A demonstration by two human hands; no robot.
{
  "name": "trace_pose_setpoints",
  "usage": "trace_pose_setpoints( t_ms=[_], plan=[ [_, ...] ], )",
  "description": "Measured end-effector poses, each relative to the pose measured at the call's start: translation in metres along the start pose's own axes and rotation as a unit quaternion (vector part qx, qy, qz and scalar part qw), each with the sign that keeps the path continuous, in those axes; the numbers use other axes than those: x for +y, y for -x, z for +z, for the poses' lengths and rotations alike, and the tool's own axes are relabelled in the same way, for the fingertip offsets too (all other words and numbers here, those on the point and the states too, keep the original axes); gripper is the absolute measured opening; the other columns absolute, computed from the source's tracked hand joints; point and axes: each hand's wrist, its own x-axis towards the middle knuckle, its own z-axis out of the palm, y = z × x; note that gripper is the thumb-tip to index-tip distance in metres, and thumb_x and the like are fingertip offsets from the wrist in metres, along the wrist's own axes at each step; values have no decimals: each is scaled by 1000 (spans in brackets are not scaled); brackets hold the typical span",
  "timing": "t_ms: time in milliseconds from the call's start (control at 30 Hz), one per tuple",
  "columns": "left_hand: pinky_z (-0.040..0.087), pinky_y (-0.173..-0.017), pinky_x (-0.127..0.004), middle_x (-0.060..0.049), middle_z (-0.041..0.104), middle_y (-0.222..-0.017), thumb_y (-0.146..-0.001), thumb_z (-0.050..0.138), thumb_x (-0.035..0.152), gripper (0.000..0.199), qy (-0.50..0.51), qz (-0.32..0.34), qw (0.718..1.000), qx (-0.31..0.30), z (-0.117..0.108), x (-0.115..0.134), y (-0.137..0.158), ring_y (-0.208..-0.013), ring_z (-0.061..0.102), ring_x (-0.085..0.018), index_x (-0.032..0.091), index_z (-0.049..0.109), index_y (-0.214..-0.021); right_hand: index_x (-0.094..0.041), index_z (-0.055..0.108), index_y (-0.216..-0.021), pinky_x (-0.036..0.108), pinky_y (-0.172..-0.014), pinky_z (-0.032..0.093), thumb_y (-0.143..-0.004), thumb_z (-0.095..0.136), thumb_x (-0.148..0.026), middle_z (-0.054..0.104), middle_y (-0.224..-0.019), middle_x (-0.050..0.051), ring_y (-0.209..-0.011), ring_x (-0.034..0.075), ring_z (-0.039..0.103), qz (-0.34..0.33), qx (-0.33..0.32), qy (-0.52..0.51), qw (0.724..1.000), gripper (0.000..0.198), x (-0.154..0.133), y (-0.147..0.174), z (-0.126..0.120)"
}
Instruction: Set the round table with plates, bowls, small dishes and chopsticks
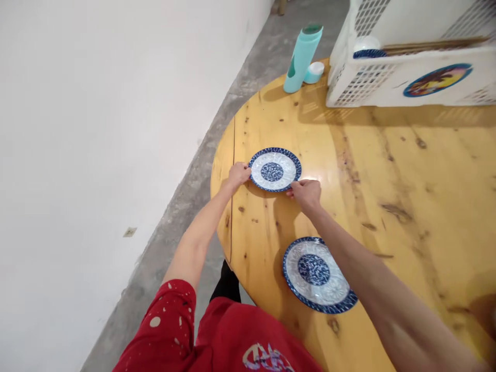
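Observation:
A blue-and-white plate (pixel 272 170) is at the left end of the wooden table, gripped at two places on its rim. My left hand (pixel 239 174) pinches its left edge, fingers closed. At its lower right edge, my right hand (pixel 306 193) also has its fingers closed on the rim. Whether the plate rests on the wood or is slightly raised, I cannot tell. A second plate of the same pattern (pixel 314 271) lies nearer to me, partly hidden under my right forearm.
On the wooden table (pixel 387 170), a white plastic basket (pixel 364 85) holding chopsticks (pixel 434 45) and a blue-rimmed dish (pixel 369 52) stands at the back right. Beside it are an open turquoise bottle (pixel 303 59) and its cap (pixel 314 72). A white wall (pixel 96 103) rises on the left.

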Motion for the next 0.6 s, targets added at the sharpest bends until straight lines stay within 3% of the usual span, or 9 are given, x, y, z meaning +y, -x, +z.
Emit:
trace_pose_setpoints(
  t_ms=[200, 600],
  plan=[
    [48, -74, -27, -5, 66, -65, -81, 53, 20, 19, 24, 33, 999, -29, -41, -29, -43, -71, 65, -19, 14, 65, -68, -17, 65, -64, 22, -47, 51, -77, 60, -11, 65, -50, 5, -45, 16, 62, 31, 47, 9, 998, 16, -34, -8, 53],
    [45, -71, -25, -4, 65, -65, -83, 51, 23, 23, -1, 78, 997, -27, -71, -34, -107, -75, 66, -19, 17, 65, -67, -19, 59, -58, 20, -47, 51, -76, 60, -10, 63, -48, 4, -45, 15, 63, 39, 76, -32, 996, 20, -70, -36, 91]
  ],
)
